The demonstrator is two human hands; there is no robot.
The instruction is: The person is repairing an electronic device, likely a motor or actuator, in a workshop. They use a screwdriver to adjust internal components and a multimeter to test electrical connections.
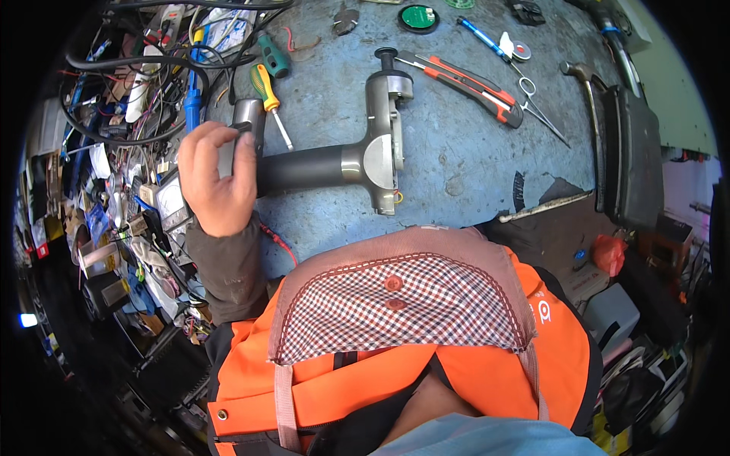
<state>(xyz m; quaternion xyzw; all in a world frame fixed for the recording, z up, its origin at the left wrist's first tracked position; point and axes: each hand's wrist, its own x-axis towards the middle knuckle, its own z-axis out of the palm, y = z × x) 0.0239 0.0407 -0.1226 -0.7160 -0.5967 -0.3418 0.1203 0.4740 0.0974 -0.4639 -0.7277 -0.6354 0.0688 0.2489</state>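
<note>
A dark grey massage gun (312, 169) lies on the blue workbench. Its handle points left, and the casing of its head (384, 163) is open on one side, with a bit of wire showing at the lower end. By the handle's left end, my left hand (218, 182) has thumb and index finger pinched together. A small dark thing shows at the fingertips, against the lower end of a grey cylindrical part (249, 114); its kind is unclear. My right hand is not in view.
Around the gun lie a yellow-green screwdriver (266, 90), a green-handled tool (274, 57), a utility knife (468, 87), scissor-like clamps (536, 106), a blue pen-like tool (480, 36) and a round circuit board (419, 18). A hammer (585, 76) lies right; cables and clutter crowd the left.
</note>
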